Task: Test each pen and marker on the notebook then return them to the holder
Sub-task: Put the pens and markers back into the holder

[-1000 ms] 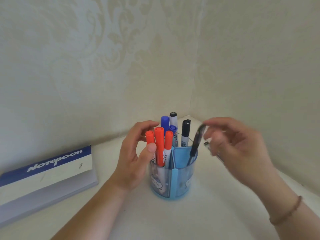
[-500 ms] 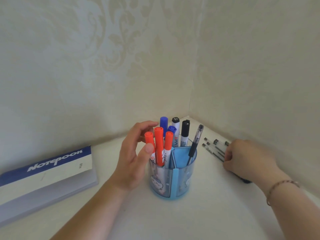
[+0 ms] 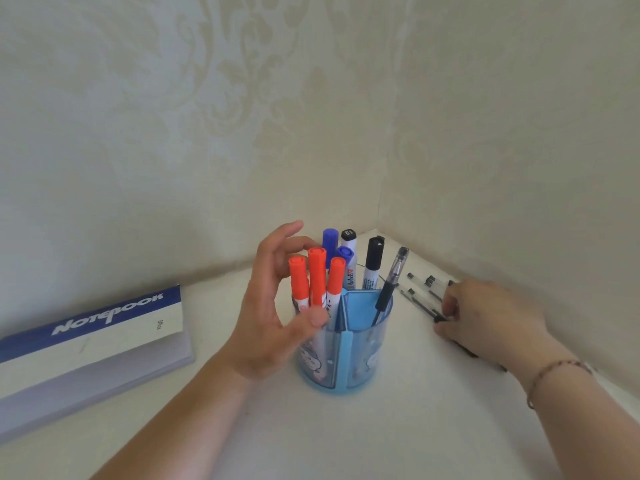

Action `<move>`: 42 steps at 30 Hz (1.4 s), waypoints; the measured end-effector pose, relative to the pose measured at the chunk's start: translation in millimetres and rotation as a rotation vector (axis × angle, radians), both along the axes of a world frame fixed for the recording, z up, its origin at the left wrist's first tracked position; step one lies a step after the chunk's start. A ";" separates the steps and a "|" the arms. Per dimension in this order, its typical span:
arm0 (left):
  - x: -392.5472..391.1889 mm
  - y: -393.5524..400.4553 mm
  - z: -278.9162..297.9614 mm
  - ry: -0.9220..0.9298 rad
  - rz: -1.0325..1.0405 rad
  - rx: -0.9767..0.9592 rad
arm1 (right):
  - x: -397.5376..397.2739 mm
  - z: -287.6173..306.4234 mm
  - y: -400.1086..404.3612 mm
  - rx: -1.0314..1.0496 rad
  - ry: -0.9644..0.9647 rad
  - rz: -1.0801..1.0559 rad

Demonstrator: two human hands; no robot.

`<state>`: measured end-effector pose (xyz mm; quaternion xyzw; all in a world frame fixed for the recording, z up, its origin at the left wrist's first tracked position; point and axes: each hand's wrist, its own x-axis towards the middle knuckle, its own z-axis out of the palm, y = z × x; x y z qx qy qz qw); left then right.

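Note:
A blue translucent holder stands in the middle of the white table. Three orange markers, two blue markers, a grey-capped marker, a black marker and a black gel pen stand in it. My left hand rests against the holder's left side, fingers spread, thumb blurred in front of the orange markers. Several clear black pens lie on the table to the right. My right hand covers their near ends, fingertips and thumb pinching one pen that lies on the table.
A closed blue and white notebook lies at the left, its near end out of frame. Patterned walls meet in a corner just behind the holder and close off the right side behind the loose pens.
My right hand let go of the black gel pen in the holder, dropped right onto the loose pens and stayed there. My left hand's fingers have lifted and spread, and its thumb has slid down.

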<state>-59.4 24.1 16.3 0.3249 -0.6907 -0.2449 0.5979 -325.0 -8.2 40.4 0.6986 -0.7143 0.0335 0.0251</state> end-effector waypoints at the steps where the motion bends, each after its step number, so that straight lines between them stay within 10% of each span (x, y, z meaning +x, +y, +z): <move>1: 0.5 0.5 0.2 -0.011 -0.018 0.004 | -1.4 -0.8 -0.1 0.020 -0.001 0.001; 9: -0.8 0.5 5.1 -0.020 -0.021 -0.031 | -9.4 -7.0 -11.6 -0.071 -0.128 0.036; 14: -6.1 0.3 3.7 -0.028 0.060 -0.043 | -4.9 7.9 -7.4 -0.402 -0.879 0.284; 18: -7.3 0.1 1.4 -0.056 0.093 -0.019 | 2.3 34.4 20.0 -0.273 -1.562 0.545; 22: -5.1 -0.2 2.8 -0.083 0.141 -0.052 | -3.5 46.0 27.8 -0.156 -1.728 0.633; 31: -4.2 -1.4 0.9 -0.085 0.114 -0.087 | 24.6 35.1 30.2 -0.215 -1.518 0.589; 36: -3.4 -2.5 0.2 -0.076 0.109 -0.077 | 3.5 -2.8 -4.2 0.028 -0.287 0.051; 42: -3.0 -1.7 0.4 -0.070 0.117 -0.063 | 1.3 -6.6 -10.3 0.027 -0.152 -0.062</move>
